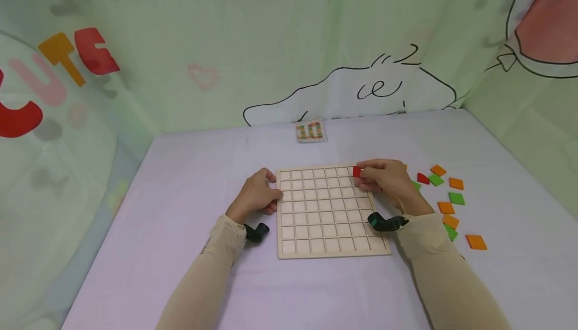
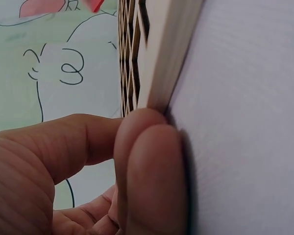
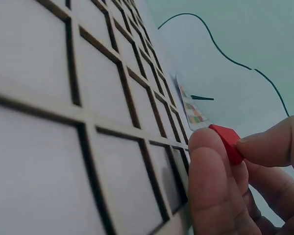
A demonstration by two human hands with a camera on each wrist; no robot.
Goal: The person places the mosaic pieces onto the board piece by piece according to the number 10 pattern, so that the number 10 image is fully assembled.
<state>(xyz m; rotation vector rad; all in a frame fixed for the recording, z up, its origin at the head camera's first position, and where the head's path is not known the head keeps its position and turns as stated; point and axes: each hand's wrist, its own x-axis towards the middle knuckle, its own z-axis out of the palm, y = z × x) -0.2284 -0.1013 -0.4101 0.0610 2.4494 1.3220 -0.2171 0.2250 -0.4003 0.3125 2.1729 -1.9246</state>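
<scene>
A square wooden grid board lies flat, its cells bare. My left hand holds the board's left edge; the left wrist view shows fingertips right at its side wall. Over the board's far right corner, my right hand pinches a small red tile between thumb and fingers. Seen from the right wrist, the red tile is tilted, close over the corner cells, its lower part hidden by fingers.
Right of the board lie scattered orange tiles, green tiles and a red piece with a curved side. A card with a coloured grid pattern lies behind the board, near the printed backdrop. A pale cloth covers the table.
</scene>
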